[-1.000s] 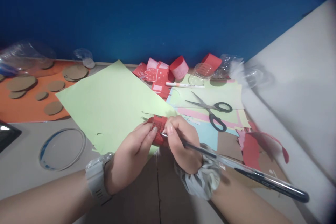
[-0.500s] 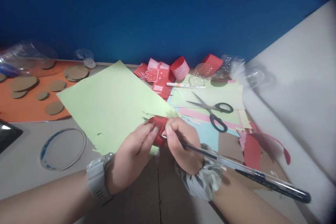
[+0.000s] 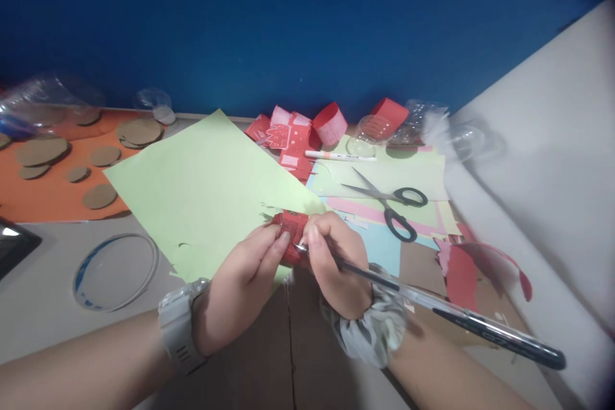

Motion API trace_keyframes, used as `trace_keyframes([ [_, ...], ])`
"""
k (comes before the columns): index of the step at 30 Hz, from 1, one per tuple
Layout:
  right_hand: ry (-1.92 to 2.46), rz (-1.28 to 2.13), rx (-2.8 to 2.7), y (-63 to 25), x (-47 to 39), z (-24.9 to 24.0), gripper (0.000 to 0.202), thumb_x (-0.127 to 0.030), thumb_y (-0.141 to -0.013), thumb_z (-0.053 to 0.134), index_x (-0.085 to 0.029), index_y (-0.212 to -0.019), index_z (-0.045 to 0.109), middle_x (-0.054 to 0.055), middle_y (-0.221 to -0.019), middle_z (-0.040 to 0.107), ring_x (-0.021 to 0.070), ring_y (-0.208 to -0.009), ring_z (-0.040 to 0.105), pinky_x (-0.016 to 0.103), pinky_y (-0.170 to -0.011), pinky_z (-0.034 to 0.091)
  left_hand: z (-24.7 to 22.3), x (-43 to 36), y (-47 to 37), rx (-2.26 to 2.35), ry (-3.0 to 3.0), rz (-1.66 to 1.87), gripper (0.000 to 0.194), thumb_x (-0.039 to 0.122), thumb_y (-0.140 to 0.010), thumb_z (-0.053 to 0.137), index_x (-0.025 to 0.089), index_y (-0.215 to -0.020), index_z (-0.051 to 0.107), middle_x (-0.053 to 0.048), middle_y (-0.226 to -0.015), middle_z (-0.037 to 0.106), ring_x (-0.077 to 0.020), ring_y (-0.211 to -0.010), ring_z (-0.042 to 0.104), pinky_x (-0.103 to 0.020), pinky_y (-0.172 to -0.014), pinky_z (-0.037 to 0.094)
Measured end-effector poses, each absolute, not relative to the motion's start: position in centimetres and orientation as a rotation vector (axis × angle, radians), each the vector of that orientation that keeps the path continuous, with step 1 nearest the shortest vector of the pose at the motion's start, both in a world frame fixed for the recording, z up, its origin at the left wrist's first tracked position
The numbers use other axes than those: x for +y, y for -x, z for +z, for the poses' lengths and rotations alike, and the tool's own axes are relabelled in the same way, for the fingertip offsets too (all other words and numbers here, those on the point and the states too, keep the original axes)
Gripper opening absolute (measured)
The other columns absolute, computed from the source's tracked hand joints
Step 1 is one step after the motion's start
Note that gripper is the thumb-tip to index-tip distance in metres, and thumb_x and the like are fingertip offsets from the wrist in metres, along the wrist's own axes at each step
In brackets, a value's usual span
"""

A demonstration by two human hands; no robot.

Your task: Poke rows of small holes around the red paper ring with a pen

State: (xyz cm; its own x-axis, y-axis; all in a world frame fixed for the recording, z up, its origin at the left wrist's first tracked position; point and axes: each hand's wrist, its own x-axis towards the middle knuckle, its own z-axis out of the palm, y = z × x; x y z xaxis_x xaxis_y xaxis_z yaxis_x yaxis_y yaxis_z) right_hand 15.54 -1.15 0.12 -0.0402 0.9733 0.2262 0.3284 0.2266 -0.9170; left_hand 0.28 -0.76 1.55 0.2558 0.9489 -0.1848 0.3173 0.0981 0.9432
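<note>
Between my two hands is a small red paper piece (image 3: 291, 225) with fine marks on its surface. My left hand (image 3: 252, 261), with a grey watch at the wrist, is closed on its left side, thumb pressed on the face. My right hand (image 3: 339, 262) grips a pen (image 3: 461, 314) whose metal tip meets the red piece; its fingers also touch the piece's right edge. The pen's long barrel slants down to the right over the forearm. Under and behind the hands lies a light green sheet (image 3: 206, 179) with small cut-outs along its lower edges.
Black-handled scissors (image 3: 384, 198) lie open on stacked coloured paper (image 3: 423, 170). A white marker (image 3: 339, 156) and red paper cut-outs (image 3: 295, 141) sit behind. At left are cardboard discs (image 3: 100, 196) on orange paper (image 3: 52, 198) and a tape ring (image 3: 115, 272). A blue wall (image 3: 298, 32) closes the back.
The pen has shifted slightly, its tip a little higher on the red piece and its rear end a touch further left. Both hands stay nearly in place.
</note>
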Motion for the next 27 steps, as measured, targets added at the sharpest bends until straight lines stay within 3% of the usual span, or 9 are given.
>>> trace_keyframes([
  [8,1.277,0.907,-1.574,-15.4,-0.8,0.8,0.028,-0.027,-0.092,0.051,-0.024,-0.065,0.041,-0.004,-0.057,0.042,0.0126,-0.053,0.04,0.028,-0.051,0.034,1.6,-0.9,-0.2,1.288,-1.391,0.72,0.024,0.029,-0.1,0.044,0.023,-0.081,0.057,-0.002,-0.085,0.067,-0.0201,-0.087,0.064,-0.031,-0.091,0.049],
  [15,1.105,0.786,-1.46,-15.7,-1.4,-0.6,0.022,-0.023,-0.099,0.047,-0.025,-0.077,0.051,-0.001,-0.068,0.054,0.014,-0.054,0.046,0.03,-0.053,0.038,1.5,-1.0,-0.2,1.192,-1.408,0.801,0.02,0.027,-0.101,0.044,0.022,-0.092,0.061,-0.003,-0.098,0.068,-0.0186,-0.096,0.062,-0.029,-0.096,0.047],
  [18,0.982,0.717,-1.528,-16.0,-1.6,-0.7,0.02,-0.02,-0.097,0.048,-0.025,-0.078,0.05,0.0,-0.068,0.054,0.015,-0.053,0.047,0.031,-0.052,0.038,1.5,-0.8,0.0,1.205,-1.435,0.773,0.026,0.028,-0.103,0.042,0.022,-0.083,0.058,-0.002,-0.091,0.066,-0.0188,-0.095,0.061,-0.03,-0.098,0.046],
  [22,0.998,0.731,-1.656,-16.0,-1.6,-0.2,0.02,-0.014,-0.093,0.051,-0.025,-0.077,0.05,-0.001,-0.068,0.055,0.0151,-0.057,0.049,0.03,-0.053,0.038,1.6,-0.8,0.1,1.194,-1.438,0.72,0.032,0.034,-0.104,0.042,0.022,-0.077,0.057,-0.001,-0.081,0.064,-0.0183,-0.082,0.059,-0.03,-0.087,0.049],
  [27,1.267,0.89,-1.468,-15.7,-1.4,-0.5,0.023,-0.028,-0.099,0.051,-0.024,-0.077,0.051,-0.003,-0.063,0.052,0.0139,-0.054,0.048,0.029,-0.053,0.039,1.5,-1.0,-0.3,1.234,-1.401,0.824,0.023,0.026,-0.099,0.044,0.023,-0.089,0.065,-0.003,-0.098,0.074,-0.0195,-0.099,0.067,-0.029,-0.099,0.05],
])
